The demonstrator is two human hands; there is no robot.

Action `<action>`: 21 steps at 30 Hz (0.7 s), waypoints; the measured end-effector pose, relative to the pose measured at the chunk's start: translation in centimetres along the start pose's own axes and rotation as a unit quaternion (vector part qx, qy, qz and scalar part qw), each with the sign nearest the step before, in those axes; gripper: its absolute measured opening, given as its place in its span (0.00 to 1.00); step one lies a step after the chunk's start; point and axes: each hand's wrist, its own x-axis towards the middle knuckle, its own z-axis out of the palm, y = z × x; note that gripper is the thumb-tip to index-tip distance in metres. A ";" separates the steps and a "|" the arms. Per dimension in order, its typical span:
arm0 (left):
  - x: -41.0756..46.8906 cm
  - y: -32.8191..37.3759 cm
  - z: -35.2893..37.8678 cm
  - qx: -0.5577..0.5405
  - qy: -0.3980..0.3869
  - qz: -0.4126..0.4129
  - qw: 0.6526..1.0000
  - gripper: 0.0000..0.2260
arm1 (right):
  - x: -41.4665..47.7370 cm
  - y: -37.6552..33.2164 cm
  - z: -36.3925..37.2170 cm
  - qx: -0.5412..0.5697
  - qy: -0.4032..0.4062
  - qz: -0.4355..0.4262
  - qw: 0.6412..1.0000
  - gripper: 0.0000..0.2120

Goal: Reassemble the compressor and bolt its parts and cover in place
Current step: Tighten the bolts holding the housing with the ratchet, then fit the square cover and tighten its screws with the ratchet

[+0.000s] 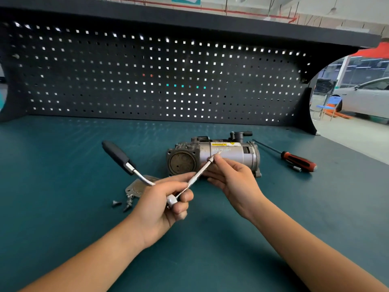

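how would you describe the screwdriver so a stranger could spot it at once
Start at the silver compressor in the middle of the green bench. Just to its right lies the screwdriver. No other tool has a red and black handle.

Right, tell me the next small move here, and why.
Probably finish seating the bit on the bar of the wrench: the right hand pinches the bar's tip while the left hand grips the wrench head. The cover and bolts lie loose beside the open-ended compressor.
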 end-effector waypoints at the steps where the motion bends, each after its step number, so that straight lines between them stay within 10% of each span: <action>1: 0.0 0.6 -0.1 -0.006 -0.013 0.025 1.000 0.13 | -0.2 0.1 0.2 -0.021 -0.006 -0.010 1.000 0.10; 5: 0.6 4.7 -2.8 0.005 0.033 0.165 0.986 0.16 | -0.9 1.4 0.7 -0.212 -0.057 -0.085 0.972 0.04; 8: 2.0 6.9 -6.9 0.129 0.163 0.191 0.959 0.15 | -0.7 3.0 1.8 -0.445 -0.115 -0.141 0.877 0.06; 21: 3.7 7.7 -17.3 0.487 0.333 0.053 0.806 0.05 | 3.7 5.4 7.6 -0.729 -0.224 -0.268 0.589 0.22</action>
